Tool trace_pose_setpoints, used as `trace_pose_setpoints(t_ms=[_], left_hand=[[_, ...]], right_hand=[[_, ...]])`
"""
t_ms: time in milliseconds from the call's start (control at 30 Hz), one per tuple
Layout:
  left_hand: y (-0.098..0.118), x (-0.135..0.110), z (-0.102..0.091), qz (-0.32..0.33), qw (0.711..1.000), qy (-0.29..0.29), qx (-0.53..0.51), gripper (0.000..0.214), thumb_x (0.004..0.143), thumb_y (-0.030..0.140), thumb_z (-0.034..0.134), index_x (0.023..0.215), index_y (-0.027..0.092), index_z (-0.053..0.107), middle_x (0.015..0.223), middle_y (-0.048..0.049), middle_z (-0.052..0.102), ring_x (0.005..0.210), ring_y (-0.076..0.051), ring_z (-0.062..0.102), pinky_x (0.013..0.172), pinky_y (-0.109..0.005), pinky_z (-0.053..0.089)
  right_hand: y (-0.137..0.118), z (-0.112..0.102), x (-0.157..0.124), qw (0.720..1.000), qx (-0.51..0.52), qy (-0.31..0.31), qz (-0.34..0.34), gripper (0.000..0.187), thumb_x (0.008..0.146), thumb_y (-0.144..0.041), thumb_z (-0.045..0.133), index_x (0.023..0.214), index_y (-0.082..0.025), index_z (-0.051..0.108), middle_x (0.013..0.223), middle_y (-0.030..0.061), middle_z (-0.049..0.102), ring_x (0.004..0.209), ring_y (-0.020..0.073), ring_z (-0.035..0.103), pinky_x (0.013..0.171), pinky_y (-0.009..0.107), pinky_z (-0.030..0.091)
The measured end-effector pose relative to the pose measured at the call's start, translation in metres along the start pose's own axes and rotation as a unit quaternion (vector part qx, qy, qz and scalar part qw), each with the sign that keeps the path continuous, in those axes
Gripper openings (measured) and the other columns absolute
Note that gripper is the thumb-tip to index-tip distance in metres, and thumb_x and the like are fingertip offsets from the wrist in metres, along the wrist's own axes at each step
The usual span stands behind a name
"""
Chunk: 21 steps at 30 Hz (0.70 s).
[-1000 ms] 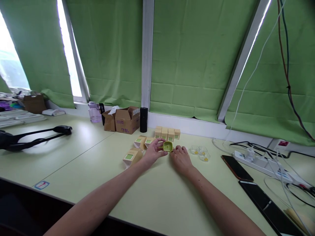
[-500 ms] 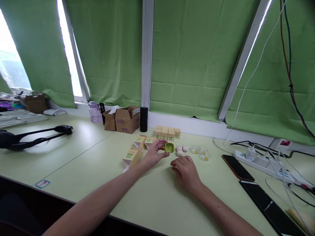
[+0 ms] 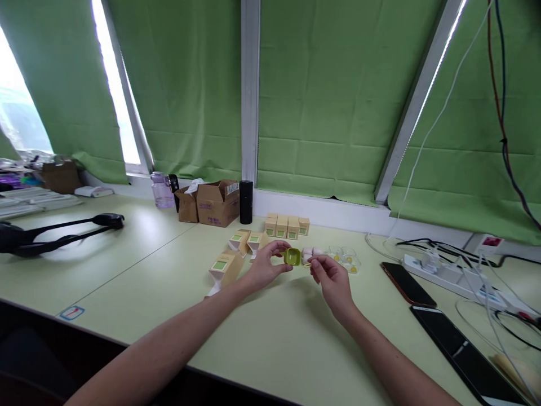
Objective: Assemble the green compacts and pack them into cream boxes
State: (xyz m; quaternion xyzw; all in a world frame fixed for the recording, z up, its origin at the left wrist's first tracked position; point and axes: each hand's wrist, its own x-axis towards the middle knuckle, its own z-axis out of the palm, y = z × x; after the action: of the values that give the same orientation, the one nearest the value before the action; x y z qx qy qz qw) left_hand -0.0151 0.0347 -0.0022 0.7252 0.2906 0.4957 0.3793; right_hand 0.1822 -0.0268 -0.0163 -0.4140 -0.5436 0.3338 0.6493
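My left hand (image 3: 264, 264) grips a small green square case (image 3: 292, 256), its open side turned toward me, a little above the pale green table (image 3: 270, 327). My right hand (image 3: 332, 277) is raised just right of the case, thumb and fingers pinched on something small that I cannot make out. Small pink pieces (image 3: 313, 252) lie on the table behind my right hand. Clear plastic shells with yellow dots (image 3: 346, 259) sit right of them.
Several small tan boxes (image 3: 287, 225) stand in a row at the back; opened ones (image 3: 226, 268) lie to the left. Cardboard boxes (image 3: 211, 202), a black cylinder (image 3: 245, 202) and a bottle (image 3: 159, 190) line the sill. Phones (image 3: 403, 282), a power strip (image 3: 443, 270) and cables are right.
My right hand lifted off the table and moved up beside the green case, closing into a pinch. My left hand kept hold of the case, shifting it slightly right.
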Motion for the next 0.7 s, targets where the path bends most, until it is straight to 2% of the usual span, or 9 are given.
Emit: trace_pose_setpoints(t_ms=[133, 300, 600, 700], left_hand=[[-0.0031, -0.0002, 0.001, 0.011, 1.0, -0.01, 0.009, 0.047, 0.071, 0.013, 0.083, 0.113, 0.022, 0.065, 0.118, -0.0069, 0.069, 0.112, -0.024, 0.065, 0.103, -0.047, 0.049], [-0.0035, -0.0005, 0.0019, 0.01, 1.0, -0.015, 0.02, 0.047, 0.071, 0.014, 0.084, 0.113, 0.021, 0.066, 0.118, -0.0079, 0.069, 0.111, -0.025, 0.064, 0.103, -0.047, 0.048], [0.0003, -0.0034, 0.0037, 0.006, 1.0, -0.013, 0.021, 0.047, 0.069, 0.016, 0.085, 0.112, 0.023, 0.066, 0.116, -0.0065, 0.07, 0.113, -0.025, 0.065, 0.103, -0.047, 0.049], [0.002, -0.0041, 0.0039, 0.005, 1.0, -0.015, 0.023, 0.046, 0.07, 0.016, 0.085, 0.112, 0.022, 0.066, 0.117, -0.0071, 0.07, 0.113, -0.025, 0.065, 0.103, -0.047, 0.049]], right_hand=[[-0.0026, -0.001, 0.0044, 0.995, 0.073, 0.02, 0.07, 0.049, 0.075, -0.065, 0.079, 0.076, -0.018, 0.07, 0.057, -0.0031, 0.053, 0.051, 0.0093, 0.041, 0.049, 0.024, 0.032], [-0.002, -0.0035, 0.0065, 0.98, 0.136, 0.034, 0.138, 0.053, 0.066, -0.065, 0.086, 0.066, -0.017, 0.063, 0.057, -0.0043, 0.05, 0.048, 0.0073, 0.038, 0.046, 0.023, 0.027], [-0.0058, -0.0044, 0.006, 0.974, 0.167, 0.034, 0.152, 0.051, 0.065, -0.06, 0.089, 0.067, -0.017, 0.062, 0.054, -0.0044, 0.051, 0.047, 0.0062, 0.038, 0.043, 0.021, 0.026], [-0.0065, -0.0041, 0.0053, 0.976, 0.165, 0.018, 0.143, 0.048, 0.067, -0.059, 0.089, 0.075, -0.017, 0.068, 0.056, -0.0037, 0.054, 0.047, 0.008, 0.046, 0.044, 0.022, 0.034]])
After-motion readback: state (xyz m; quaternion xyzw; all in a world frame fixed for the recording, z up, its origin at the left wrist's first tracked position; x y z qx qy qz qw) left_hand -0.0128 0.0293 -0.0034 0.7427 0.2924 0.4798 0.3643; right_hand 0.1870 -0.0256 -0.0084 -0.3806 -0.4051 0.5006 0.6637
